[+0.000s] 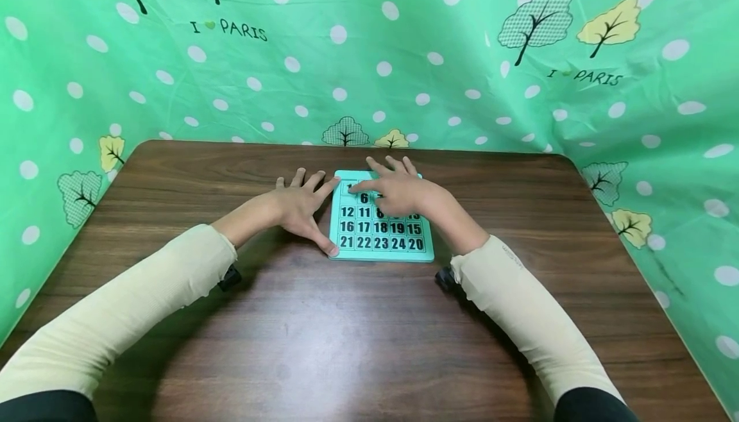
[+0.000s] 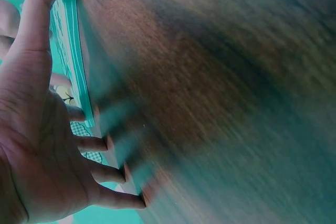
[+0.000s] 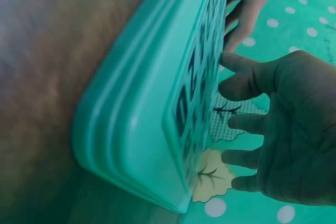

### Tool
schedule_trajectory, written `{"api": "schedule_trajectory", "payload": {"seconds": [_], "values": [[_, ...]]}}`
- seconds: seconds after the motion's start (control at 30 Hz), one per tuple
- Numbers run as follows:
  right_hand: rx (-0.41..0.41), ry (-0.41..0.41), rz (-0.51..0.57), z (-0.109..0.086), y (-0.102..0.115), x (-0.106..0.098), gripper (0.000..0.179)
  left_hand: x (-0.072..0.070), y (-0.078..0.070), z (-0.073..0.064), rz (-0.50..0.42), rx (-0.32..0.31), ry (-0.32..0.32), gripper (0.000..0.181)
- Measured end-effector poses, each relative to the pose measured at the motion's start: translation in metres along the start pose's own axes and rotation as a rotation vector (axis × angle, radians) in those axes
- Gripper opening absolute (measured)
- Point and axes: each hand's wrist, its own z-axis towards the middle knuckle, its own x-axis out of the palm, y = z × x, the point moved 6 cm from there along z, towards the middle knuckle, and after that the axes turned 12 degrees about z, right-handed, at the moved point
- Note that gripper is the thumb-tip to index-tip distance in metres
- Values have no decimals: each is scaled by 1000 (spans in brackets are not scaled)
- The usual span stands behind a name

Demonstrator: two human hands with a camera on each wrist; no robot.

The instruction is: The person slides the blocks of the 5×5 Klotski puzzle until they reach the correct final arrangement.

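A turquoise sliding number puzzle (image 1: 381, 242) lies flat on the wooden table, its black-numbered tiles facing up. Along its left side my left hand (image 1: 297, 207) is spread wide, thumb at the near left corner and index fingertip by the far left corner. The other left fingers rest on the table, as the left wrist view shows beside the puzzle's edge (image 2: 79, 72). Over the upper tiles, my right hand (image 1: 401, 192) reaches in with its index fingertip on the top left area. Its thumb is low over the middle tiles, and the remaining fingers stretch past the far edge. The hand hides several tiles.
The brown table (image 1: 323, 345) has rounded far corners. Behind it and at both sides hangs a green cloth (image 1: 358, 18) with white dots and printed trees. Pale sleeves (image 1: 144, 294) cover both forearms, and a dark device (image 1: 447, 279) sits under the right wrist.
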Motion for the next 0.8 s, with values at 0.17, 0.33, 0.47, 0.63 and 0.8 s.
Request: {"api": "schedule_trajectory", "payload": {"seconds": [0.17, 0.33, 0.47, 0.63, 0.8], "values": [[-5, -33, 37, 2, -6, -7, 63, -1, 0, 0, 6, -4, -7, 163], [-36, -83, 67, -17, -15, -15, 56, -2, -1, 0, -4, 1, -24, 164], [-47, -48, 66, -29, -16, -11, 55, -2, -1, 0, -14, 2, -20, 164], [-53, 4, 56, -26, -10, 2, 59, -2, 0, 0, -25, 0, 5, 164], [-86, 15, 60, -16, 0, 10, 63, -2, 0, 2, -17, 0, 27, 162]]}}
